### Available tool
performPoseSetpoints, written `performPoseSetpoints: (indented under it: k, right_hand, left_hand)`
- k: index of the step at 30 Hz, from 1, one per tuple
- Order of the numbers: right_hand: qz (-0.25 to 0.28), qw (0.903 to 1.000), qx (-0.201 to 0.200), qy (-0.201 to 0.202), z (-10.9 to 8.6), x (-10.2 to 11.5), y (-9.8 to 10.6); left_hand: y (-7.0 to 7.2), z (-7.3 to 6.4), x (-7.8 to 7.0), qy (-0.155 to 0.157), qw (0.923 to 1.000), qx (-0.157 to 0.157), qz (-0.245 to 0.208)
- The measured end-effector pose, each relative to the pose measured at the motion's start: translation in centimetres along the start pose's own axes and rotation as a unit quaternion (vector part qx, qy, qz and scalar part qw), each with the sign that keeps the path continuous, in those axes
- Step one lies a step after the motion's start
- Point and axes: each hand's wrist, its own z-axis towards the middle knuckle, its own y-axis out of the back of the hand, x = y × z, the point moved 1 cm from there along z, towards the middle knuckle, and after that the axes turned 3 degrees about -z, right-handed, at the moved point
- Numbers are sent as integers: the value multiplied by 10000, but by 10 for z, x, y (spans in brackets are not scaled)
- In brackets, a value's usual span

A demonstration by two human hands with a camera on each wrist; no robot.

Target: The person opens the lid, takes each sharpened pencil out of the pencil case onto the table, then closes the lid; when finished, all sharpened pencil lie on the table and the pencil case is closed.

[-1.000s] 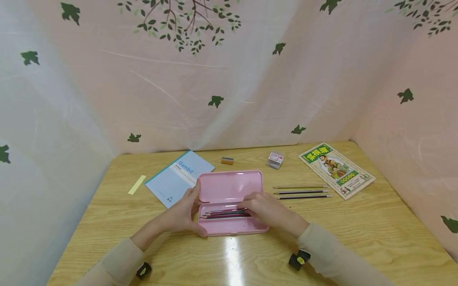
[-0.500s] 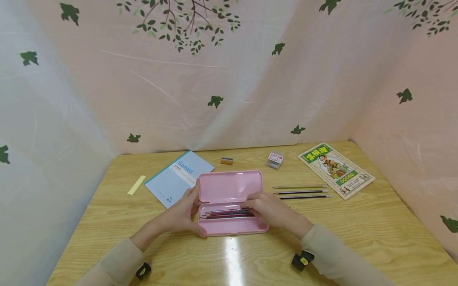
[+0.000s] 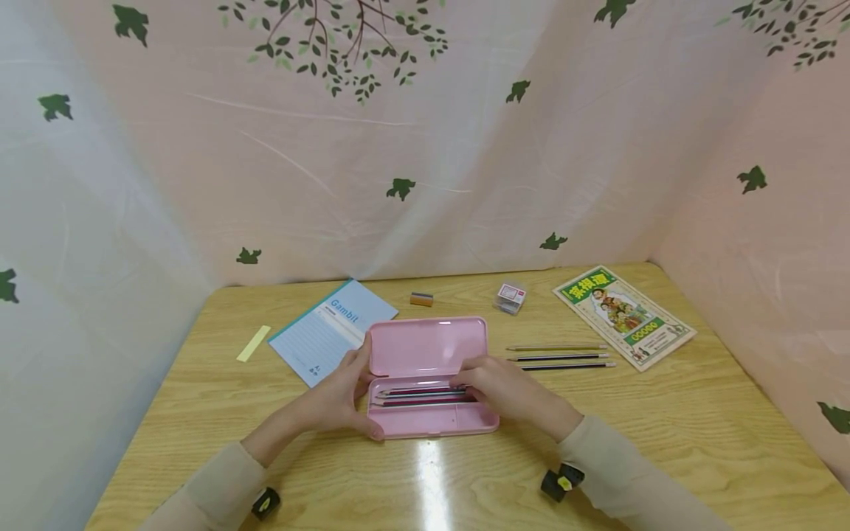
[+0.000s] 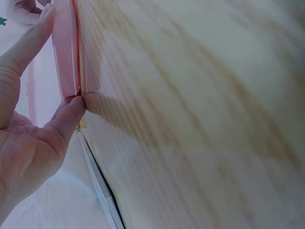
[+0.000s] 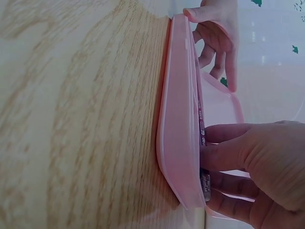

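A pink pencil case (image 3: 413, 424) lies with its lid up in the middle of the table, and several dark and red pencils (image 3: 415, 403) lie lengthwise in its back compartment. My left hand (image 3: 339, 394) grips the case's left end, thumb at the front corner and fingers by the hinge side. In the left wrist view, the thumb and a fingertip touch the case (image 4: 66, 52). My right hand (image 3: 501, 387) reaches into the case's right end. In the right wrist view, its thumb and fingers pinch a dark printed pencil (image 5: 202, 131) near its end; the hand hides the other pencil ends.
Right of the case lie three pencils (image 3: 561, 358) side by side, then a green-and-cream booklet (image 3: 624, 317). Behind stand a small clear box with a label (image 3: 510, 297) and an orange-and-blue block (image 3: 421, 299). A notebook (image 3: 335, 328) and yellow strip (image 3: 254, 344) lie left.
My right hand has shifted slightly right inside the case. The pencils there have gone from slanted and bunched to nearly parallel. My left hand stays at the case's end.
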Motion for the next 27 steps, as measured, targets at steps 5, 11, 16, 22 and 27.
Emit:
performPoseSetpoints:
  k: [5,11,16,22,27]
  right_hand:
    - [16,9999,-78,89,-2,1,2]
    - [321,9986,-373,209,-10,-4,16]
    - [609,9954,-632,382,-21,-18,29]
    - [944,9921,-758,342,-43,-40,45]
    - [1041,9907,-850,208,-63,-57,54]
  left_hand:
    - [0,0,0,90,10000,9,-3]
    - [1,0,-2,184,9998,-23,123]
    - [1,0,-2,183,9996,-32,197]
    - [2,-1,-2,246,9994,-24,238]
    - [2,-1,-1,293,9994,11,162]
